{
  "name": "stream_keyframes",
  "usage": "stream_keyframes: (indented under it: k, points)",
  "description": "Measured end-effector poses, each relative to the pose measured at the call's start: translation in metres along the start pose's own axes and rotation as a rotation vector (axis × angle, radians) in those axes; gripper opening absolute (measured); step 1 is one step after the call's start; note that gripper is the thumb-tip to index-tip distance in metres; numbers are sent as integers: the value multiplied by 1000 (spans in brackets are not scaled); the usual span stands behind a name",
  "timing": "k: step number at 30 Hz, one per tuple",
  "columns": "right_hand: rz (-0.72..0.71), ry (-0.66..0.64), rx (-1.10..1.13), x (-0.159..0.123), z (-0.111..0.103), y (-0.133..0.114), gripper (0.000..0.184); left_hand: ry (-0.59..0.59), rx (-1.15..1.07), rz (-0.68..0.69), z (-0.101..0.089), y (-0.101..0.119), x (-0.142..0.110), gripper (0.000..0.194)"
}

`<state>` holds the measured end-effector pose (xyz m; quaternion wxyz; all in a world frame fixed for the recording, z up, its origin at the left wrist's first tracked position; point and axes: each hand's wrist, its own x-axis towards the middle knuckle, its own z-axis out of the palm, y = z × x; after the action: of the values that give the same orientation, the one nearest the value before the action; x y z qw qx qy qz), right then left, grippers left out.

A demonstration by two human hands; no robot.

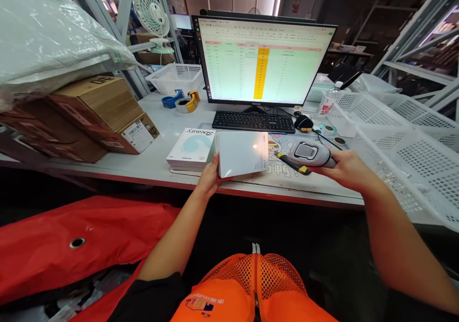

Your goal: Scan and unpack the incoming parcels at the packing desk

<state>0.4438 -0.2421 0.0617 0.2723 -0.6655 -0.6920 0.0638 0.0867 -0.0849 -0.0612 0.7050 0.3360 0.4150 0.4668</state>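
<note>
On the tabletop [143,166], cardboard cartons [103,116] sit at the left of the frame, with tape rolls [177,101] and a mesh basket [175,78] behind them. A monitor [263,59] stands at upper centre behind a keyboard [253,122]. Before the keyboard, the left hand [210,176] holds a flat box [241,154] just right of a product box [190,147], while the right hand [344,169] holds a barcode scanner [308,155] right of the flat box. A bottle [328,100] stands right of the monitor, and mesh trays [405,169] fill the right of the frame.

orange mesh vest [229,284] | centre zip [256,299] | printed logo [200,305] | black sleeves [154,291] | bare left hand [210,177] | bare right hand [346,171]
</note>
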Motion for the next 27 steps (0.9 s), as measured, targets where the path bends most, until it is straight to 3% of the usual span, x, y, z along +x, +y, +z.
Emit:
stream_keyframes:
  k: [7, 10, 13, 17, 20, 21, 24, 27]
  points:
    - [31, 34, -5, 6, 11, 6, 46, -111, 81, -142, 3, 1, 0, 64]
    - [41, 43, -14, 9, 14, 10, 44, -95, 238, -168, 3, 6, 5, 72]
    - [82, 40, -57, 10, 18, 18, 44, 29, 658, 9, -1, 9, 5, 64]
    - [194, 22, -92, 8, 24, 32, 48, 176, 1145, 471, -18, 16, -11, 35]
    - [255, -11, -91, 4, 27, 40, 52, 237, 1373, 860, -43, 32, -16, 43]
    - [263, -16, -90, 3, 28, 42, 52, 268, 1439, 918, -53, 39, -13, 52]
    - [258, -7, -93, 2, 32, 47, 49, 255, 1663, 839, -83, 55, 8, 88]
    - [227, 0, -63, 2, 36, 49, 50, 137, 1728, 781, -107, 62, 30, 84]
